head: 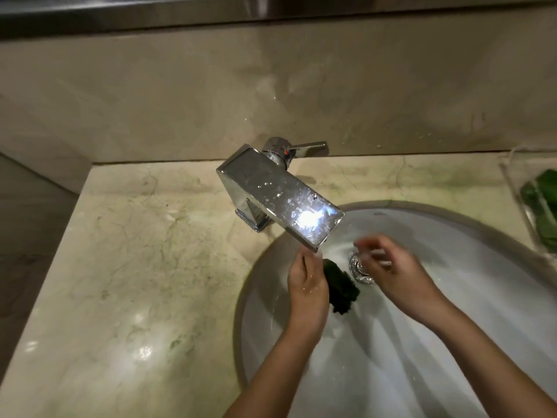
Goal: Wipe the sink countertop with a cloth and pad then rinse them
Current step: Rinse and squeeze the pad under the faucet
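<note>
Over the white sink basin (452, 312), my left hand (307, 285) grips a dark green scrub pad (342, 286) just below the chrome faucet spout (280, 194). Water runs from the spout onto the basin near the metal drain (360, 268). My right hand (391, 267) is above the drain with its fingers apart and blurred, holding nothing I can see. The beige marble countertop (135, 267) spreads to the left, wet and streaked with green. No cloth is in view.
The faucet lever (307, 147) points right, against the marble backsplash. A clear tray (530, 206) with something green in it stands on the counter at the far right. The counter's left edge drops off beside a wall.
</note>
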A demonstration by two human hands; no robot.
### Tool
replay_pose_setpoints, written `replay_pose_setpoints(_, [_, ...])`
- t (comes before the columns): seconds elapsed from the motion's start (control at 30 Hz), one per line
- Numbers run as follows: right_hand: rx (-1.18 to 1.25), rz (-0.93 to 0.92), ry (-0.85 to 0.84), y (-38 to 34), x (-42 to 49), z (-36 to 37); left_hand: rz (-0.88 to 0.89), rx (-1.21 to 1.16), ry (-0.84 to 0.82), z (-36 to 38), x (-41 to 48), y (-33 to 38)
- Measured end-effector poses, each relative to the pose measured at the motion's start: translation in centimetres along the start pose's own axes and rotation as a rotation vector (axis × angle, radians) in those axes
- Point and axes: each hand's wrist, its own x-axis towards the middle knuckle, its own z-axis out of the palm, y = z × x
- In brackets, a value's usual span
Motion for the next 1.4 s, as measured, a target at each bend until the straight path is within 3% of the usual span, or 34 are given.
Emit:
replay_pose_setpoints(0.13, [0.204, -0.218, 0.053, -7.2, 2.5, -1.1, 0.016, 0.025, -0.044, 0.3, 0.4, 0.4])
replay_pose_setpoints(0.27, [0.267, -0.263, 0.032, -11.0, 4.5, -0.3, 0.026, 0.068, -0.09, 0.1, 1.4, -1.5])
replay_pose_setpoints(0.5, [0.477, -0.156, 0.075, -11.6, 4.8, 0.6, 0.003, -0.026, -0.12, -0.6, 1.6, -2.5])
replay_pose_setpoints(0.83, [0.483, -0.156, 0.059, -9.8, 2.9, 0.3, 0.128, 0.032, -0.139, -0.9, -0.6, 1.5])
replay_pose_setpoints(0.97, [0.516, 0.049, 0.1, -3.9, -1.0, 0.5, 0.056, 0.006, -0.149, -1.9, -1.0, 1.4])
replay_pose_setpoints(1.03, [0.45, 0.211, -0.034, -1.5, -3.1, 0.7, -0.092, -0.139, -0.174, -2.1, -1.2, 1.4])
replay_pose_setpoints(1.13, [0.653, 0.392, -0.394, -0.1, -5.0, 1.0, -0.137, -0.277, -0.272, -1.9, -2.2, 2.0])
replay_pose_setpoints(1.2, [0.743, 0.417, -0.455, 0.1, -5.4, 0.8, -0.058, -0.172, -0.361, -2.5, -2.5, 2.0])
replay_pose_setpoints(1.3, [0.684, 0.403, -0.344, 0.4, -5.2, -0.1, 0.134, 0.143, -0.503, -3.9, -2.3, 1.3])
replay_pose_setpoints(1.4, [0.624, 0.307, -0.245, 0.6, -4.8, -1.5, 0.355, 0.536, -0.418, -4.9, -1.9, 0.2])
